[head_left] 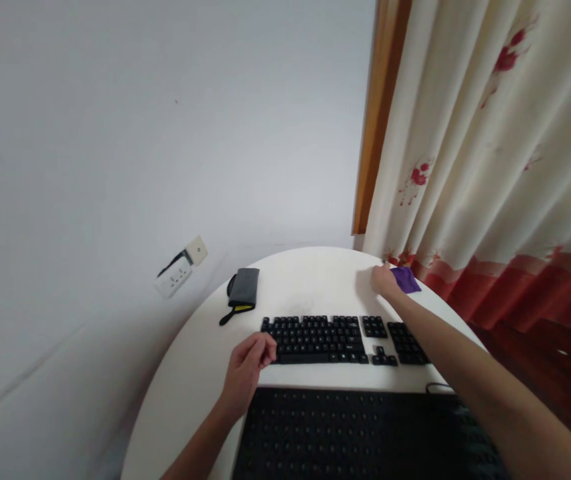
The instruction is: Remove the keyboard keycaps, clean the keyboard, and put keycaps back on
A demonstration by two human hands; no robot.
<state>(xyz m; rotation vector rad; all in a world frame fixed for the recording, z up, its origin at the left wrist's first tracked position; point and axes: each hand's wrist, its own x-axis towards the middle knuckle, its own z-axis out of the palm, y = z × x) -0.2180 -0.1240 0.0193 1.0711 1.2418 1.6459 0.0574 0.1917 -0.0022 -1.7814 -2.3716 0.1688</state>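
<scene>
On a round white table, my left hand [251, 357] hovers at the left end of a black keycap set [315, 340] laid out in keyboard order. Its fingers are curled together, and whatever they may hold is hidden. Closer to me lies a black keyboard base [315, 433], its rows of switch posts bare of caps. My right hand [383, 279] reaches to the table's far right edge, fingers closed, beside a folded purple cloth [406, 280]. Whether it grips the cloth or some small item I cannot tell. My right forearm covers part of the number-pad keys.
A grey pouch [244, 288] with a yellow edge and black strap sits on the table's left side, a dark round object [230, 285] partly under it. A wall socket [175, 275] is at left. The flowered curtain [415, 167] hangs close to the table's right edge.
</scene>
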